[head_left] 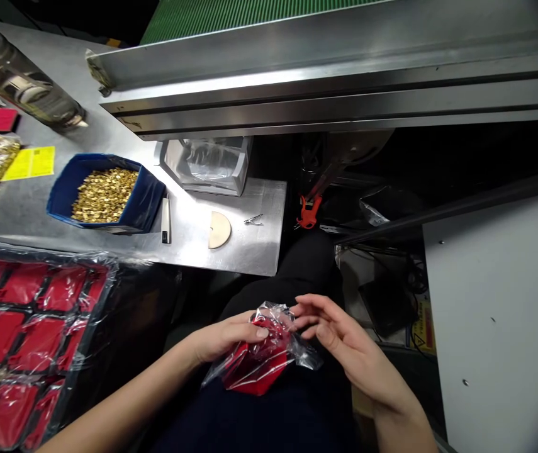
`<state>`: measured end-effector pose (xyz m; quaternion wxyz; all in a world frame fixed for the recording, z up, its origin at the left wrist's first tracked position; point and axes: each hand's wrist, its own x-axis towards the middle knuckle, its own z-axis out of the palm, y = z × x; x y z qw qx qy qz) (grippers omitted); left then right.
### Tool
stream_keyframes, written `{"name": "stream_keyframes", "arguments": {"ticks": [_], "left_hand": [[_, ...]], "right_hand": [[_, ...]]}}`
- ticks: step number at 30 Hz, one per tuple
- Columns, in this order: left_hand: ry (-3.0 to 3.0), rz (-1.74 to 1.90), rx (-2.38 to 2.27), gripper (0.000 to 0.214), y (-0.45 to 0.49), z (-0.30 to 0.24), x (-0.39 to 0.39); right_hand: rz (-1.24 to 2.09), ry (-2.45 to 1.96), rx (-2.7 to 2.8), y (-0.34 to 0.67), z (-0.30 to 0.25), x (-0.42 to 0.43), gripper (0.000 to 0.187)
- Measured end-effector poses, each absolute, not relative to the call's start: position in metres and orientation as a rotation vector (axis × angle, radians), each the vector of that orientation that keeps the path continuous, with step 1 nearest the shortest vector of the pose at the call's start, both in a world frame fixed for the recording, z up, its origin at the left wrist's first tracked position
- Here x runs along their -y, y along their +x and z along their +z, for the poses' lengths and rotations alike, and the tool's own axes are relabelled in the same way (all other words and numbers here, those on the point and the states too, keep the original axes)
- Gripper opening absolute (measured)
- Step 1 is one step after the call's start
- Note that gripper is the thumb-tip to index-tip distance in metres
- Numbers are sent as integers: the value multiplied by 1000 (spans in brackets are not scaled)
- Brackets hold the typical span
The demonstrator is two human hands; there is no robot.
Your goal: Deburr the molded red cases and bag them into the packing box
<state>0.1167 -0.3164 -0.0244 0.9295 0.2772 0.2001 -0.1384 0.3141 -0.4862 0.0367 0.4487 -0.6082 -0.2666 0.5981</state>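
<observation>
Over my lap is a red part in a clear plastic bag [260, 368], its shape partly blurred by the shiny film. My left hand [235, 333] is closed on it, thumb on top and the other fingers mostly hidden underneath. Just to its right, my right hand [339, 336] has its fingers loosely bent and apart at the bag's edge. Nothing shows in its grasp, and whether the fingertips touch the film is hard to tell.
On the metal table [254, 251] stand a blue bin of small brass parts [103, 195], a grey bin [202, 167], a utility knife [165, 220] and a wooden half disc [219, 229]. Bagged red parts [37, 343] fill a crate at left. A conveyor frame [320, 82] spans the top.
</observation>
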Motion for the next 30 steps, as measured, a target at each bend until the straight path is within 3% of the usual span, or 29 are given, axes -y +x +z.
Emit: {"name": "stream_keyframes", "arguments": {"ticks": [4,6,10,14,18,24,27,30], "left_hand": [[570,-298,-415,48,120,-25,315],[533,-297,-431,45,121,-28,316],[406,-316,-489,45,121,-38,321],[260,-375,-619,59,117,-46,326],[242,-332,-606,65,116,-45,330],[535,-204,-495,56,119,-37,331],[396,-211,-596,45,122,-40,332],[301,-276,-671,55,122,-44,333]], "right_hand": [[1449,-1751,1016,321,37,496,83],[1461,-1789,1139,317,40,491,89],[1374,-1769,1380,305,41,470,70],[1190,-1764,1555,298,30,460,43],[1061,-1818,1342,285,18,461,21],[1405,-1599,275,271,12,459,33],[1406,-1585,501,275,18,464,32],[1235,-1783,1011,278,22,469,46]]}}
